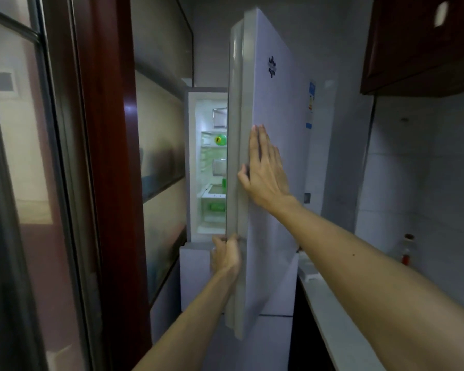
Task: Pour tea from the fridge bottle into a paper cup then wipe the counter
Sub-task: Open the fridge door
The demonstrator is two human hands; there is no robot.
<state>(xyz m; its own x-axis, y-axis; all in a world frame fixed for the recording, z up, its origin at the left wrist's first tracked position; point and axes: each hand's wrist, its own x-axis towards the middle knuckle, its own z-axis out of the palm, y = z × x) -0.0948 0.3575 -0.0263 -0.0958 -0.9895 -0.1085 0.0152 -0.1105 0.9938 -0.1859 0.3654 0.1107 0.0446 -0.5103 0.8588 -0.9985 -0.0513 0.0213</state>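
Looking for the tea bottle means looking into the lit fridge compartment (192, 156), where only a narrow slice shows past the door. A green round-topped container (220, 139) sits on an upper shelf, another green shape (223, 182) shows lower down at the door's edge, and a green box-like thing (216, 207) lies in the bottom tray. Which of these is the tea bottle I cannot tell — most of the shelves are hidden behind the fridge door (273, 156), which stands partly ajar.

The left hand (225, 257) grips the door's free edge low down, fingers curled round it. The right hand (265, 172) lies flat on the white front, fingers straight and together, thumb at the edge.

The step in hand looks like working the door; the bottle is not yet reached. To do it well, I would let the left hand lead the swing and use the right palm only to steady it — then free one hand for the shelf once the gap shows the labels.

To the right runs the pale counter (332, 317), with a small red-banded bottle (407, 250) on it. No paper cup shows.
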